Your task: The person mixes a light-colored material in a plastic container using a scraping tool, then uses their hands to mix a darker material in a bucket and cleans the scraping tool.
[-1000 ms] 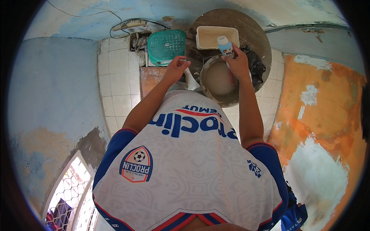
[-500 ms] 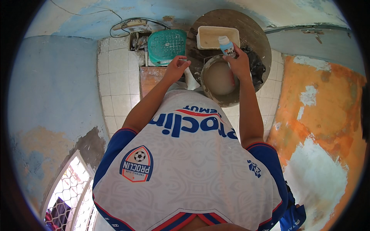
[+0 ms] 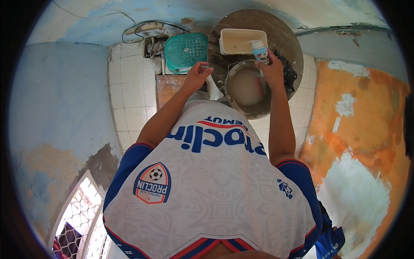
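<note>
At twelve o'clock from your chest, over the round wooden table (image 3: 284, 39), your right hand (image 3: 272, 69) is wrapped around a small blue-and-white bottle (image 3: 260, 52), held roughly upright with its white cap toward the top of the view. The bottle sits just above the far rim of a round metal bowl (image 3: 248, 88) filled with a pale, cloudy liquid; whether the bottle touches the rim, you cannot tell from here.

Your left hand (image 3: 197, 74) is at ten o'clock from the bowl, fingers curled in a pinch; whether it is pinching anything is too small to make out. A white handle-like piece (image 3: 212, 88) lies just beside it, between that hand and the bowl.

At twelve o'clock from the bowl rests a cream rectangular tub (image 3: 241, 41), touching the table top. At ten o'clock stands a green plastic basket (image 3: 186, 51), upside down on the tiled floor (image 3: 129, 95). A brown board (image 3: 166, 88) lies below the basket. An orange and white patched wall (image 3: 362, 129) fills the three o'clock side.
</note>
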`<state>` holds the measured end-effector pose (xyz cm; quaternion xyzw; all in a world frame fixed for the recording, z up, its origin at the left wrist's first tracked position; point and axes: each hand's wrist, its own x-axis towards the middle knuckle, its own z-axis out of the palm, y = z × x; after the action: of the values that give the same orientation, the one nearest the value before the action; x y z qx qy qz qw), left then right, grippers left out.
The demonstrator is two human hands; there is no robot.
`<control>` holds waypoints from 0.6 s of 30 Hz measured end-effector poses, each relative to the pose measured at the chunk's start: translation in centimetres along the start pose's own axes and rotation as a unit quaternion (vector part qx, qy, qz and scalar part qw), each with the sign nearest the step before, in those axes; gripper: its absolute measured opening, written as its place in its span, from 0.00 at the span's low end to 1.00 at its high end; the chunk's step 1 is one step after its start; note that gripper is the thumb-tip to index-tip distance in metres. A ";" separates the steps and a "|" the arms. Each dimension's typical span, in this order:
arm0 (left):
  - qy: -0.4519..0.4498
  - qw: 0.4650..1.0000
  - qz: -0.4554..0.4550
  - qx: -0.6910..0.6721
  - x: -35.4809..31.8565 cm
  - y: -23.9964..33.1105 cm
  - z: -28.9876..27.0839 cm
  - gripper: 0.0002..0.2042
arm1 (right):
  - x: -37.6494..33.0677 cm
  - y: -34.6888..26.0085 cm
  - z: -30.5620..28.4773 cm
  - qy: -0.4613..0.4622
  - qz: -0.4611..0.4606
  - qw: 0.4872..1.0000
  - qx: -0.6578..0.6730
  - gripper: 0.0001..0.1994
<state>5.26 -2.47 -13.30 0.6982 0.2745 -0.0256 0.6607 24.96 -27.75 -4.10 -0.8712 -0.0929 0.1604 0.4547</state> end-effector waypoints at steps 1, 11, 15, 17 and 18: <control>0.000 1.000 0.002 0.004 0.1 0.0 0.0 0.25 | 0.0 0.1 -0.2 -0.002 0.010 1.000 0.001 0.36; -0.013 1.000 0.000 0.011 0.4 0.2 0.2 0.25 | -0.2 0.1 -1.6 0.016 -0.009 1.000 -0.026 0.33; -0.017 1.000 0.001 0.019 0.3 0.9 0.2 0.25 | -0.5 -0.4 -1.5 0.008 0.009 0.998 0.069 0.34; -0.015 0.999 -0.004 0.029 0.2 1.2 0.3 0.25 | -0.8 -1.5 -1.5 -0.008 0.014 0.992 0.126 0.34; -0.015 0.999 -0.008 0.035 0.2 1.4 0.3 0.25 | -1.1 -2.1 -1.6 -0.015 0.017 0.988 0.155 0.34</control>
<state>6.07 -2.62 -12.13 0.7180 0.2689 -0.0504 0.6400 24.48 -28.08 -1.28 -0.7891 -0.0592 0.1939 0.5799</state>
